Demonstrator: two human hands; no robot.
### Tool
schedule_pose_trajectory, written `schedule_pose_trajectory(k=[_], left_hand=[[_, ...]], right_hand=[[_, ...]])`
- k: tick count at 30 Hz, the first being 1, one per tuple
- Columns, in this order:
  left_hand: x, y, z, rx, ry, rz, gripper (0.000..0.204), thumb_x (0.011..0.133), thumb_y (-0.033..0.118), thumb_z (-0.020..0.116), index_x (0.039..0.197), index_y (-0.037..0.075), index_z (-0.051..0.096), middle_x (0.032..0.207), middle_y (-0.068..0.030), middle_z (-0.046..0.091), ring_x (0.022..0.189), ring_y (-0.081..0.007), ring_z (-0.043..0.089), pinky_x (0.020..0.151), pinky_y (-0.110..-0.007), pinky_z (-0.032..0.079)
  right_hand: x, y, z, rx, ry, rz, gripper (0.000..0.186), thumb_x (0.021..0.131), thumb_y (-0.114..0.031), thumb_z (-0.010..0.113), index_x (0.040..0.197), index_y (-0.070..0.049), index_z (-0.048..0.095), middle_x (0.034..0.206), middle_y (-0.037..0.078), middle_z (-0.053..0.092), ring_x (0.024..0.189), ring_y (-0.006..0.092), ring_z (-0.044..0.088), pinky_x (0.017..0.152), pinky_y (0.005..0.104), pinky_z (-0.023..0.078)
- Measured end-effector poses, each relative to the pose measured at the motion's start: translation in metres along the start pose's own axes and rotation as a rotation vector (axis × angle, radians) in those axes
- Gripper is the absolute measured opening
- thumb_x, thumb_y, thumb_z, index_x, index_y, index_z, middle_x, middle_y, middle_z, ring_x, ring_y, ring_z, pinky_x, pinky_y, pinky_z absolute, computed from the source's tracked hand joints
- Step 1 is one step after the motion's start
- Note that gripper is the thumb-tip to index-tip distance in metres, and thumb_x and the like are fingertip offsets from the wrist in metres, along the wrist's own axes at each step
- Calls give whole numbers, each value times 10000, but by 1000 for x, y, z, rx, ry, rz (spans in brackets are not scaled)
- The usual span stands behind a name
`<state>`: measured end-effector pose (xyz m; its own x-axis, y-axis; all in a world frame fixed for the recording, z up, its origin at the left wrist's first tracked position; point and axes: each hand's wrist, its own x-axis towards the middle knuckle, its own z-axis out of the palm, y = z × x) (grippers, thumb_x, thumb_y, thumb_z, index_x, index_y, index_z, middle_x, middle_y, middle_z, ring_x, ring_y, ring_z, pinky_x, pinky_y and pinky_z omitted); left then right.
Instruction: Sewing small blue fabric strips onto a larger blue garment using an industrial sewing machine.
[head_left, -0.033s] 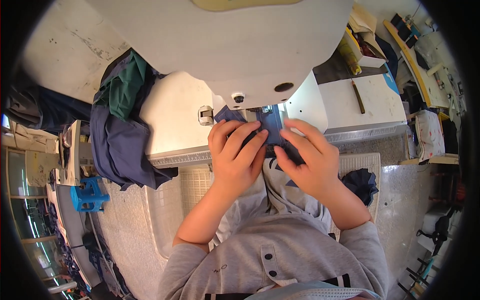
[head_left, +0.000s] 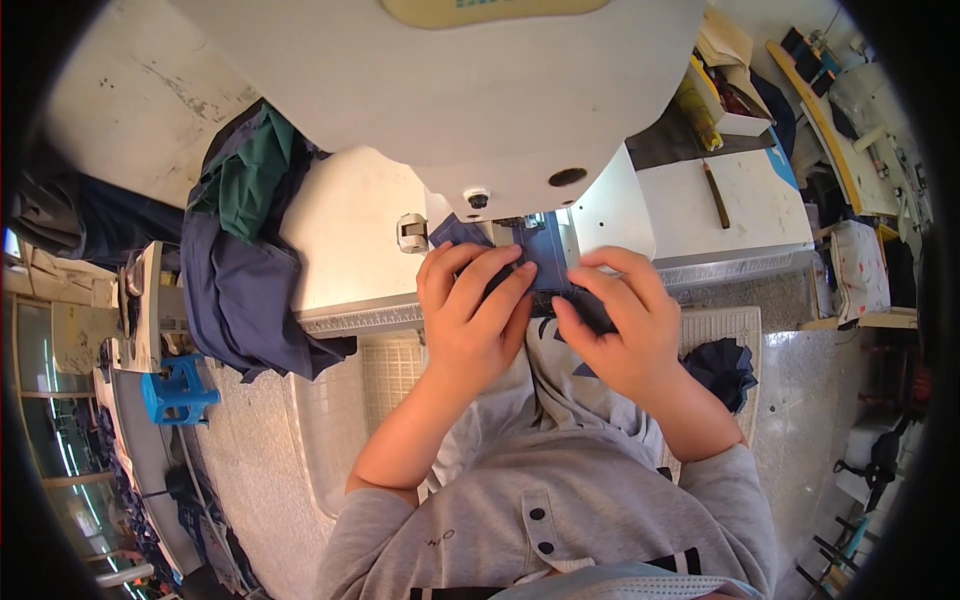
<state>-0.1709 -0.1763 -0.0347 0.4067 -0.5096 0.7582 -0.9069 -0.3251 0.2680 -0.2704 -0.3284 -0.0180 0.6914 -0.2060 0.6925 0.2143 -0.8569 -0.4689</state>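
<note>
A navy blue piece of fabric [head_left: 541,262] lies under the needle area of a white sewing machine [head_left: 480,110]. My left hand [head_left: 470,300] rests on its left part, fingers spread and pressing down on the cloth. At the right edge of the fabric is my right hand [head_left: 625,312], its thumb and fingers apart, fingertips touching or very close to the edge. Dark cloth shows in the gap between them. The presser foot [head_left: 535,220] is partly hidden beneath the machine head.
Navy garments [head_left: 235,290] with a green piece [head_left: 255,175] hang over the table's left side. A dark pencil-like tool [head_left: 715,195] and an open box [head_left: 735,105] lie right. A blue stool [head_left: 178,390] stands on the floor, and bunched dark cloth [head_left: 722,372] sits right of my lap.
My right hand has shifted slightly to the right and toward me, its fingers a little more bent. My left hand and the fabric look almost the same.
</note>
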Motion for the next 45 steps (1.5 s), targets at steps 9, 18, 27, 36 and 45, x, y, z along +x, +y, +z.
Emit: schedule_pose_trajectory(k=[9, 18, 27, 36, 45], left_hand=[[5, 7, -10, 21, -62, -13, 346, 651, 85, 773, 989, 123, 707, 1117, -24, 644, 1015, -258, 580, 991, -497, 385], [4, 10, -12, -4, -79, -22, 343, 643, 71, 780, 972, 129, 706, 1095, -18, 654, 1004, -266, 578, 983, -497, 391], [7, 12, -19, -30, -97, -24, 325, 641, 59, 802, 945, 120, 702, 1075, -17, 665, 1001, -281, 572, 948, -469, 401], [17, 15, -17, -10, -85, -31, 234, 681, 54, 788, 893, 78, 691, 1007, -19, 666, 978, -269, 575, 881, -400, 420], [14, 6, -6, -58, -21, -1, 261, 681, 49, 764, 924, 55, 669, 1048, -37, 650, 972, -276, 576, 883, -437, 425]], right_hand=[[-19, -2, -2, 246, -159, 377, 304, 711, -142, 829, 957, -46, 680, 851, 99, 678, 715, 231, 681, 585, 314, 527], [-41, 8, 14, 545, -250, 691, 214, 728, -171, 791, 853, -18, 706, 813, 123, 660, 697, 282, 642, 620, 335, 488], [4, -26, -48, -120, -442, 386, 132, 763, -123, 703, 835, -35, 636, 768, 119, 612, 643, 343, 627, 569, 415, 492], [23, -48, -42, -547, -203, 135, 158, 713, -91, 699, 864, -93, 653, 824, 42, 530, 579, 189, 599, 513, 320, 472], [1, -18, -20, -337, 31, 70, 352, 623, -86, 778, 968, -120, 722, 888, 7, 592, 638, 161, 605, 542, 294, 476]])
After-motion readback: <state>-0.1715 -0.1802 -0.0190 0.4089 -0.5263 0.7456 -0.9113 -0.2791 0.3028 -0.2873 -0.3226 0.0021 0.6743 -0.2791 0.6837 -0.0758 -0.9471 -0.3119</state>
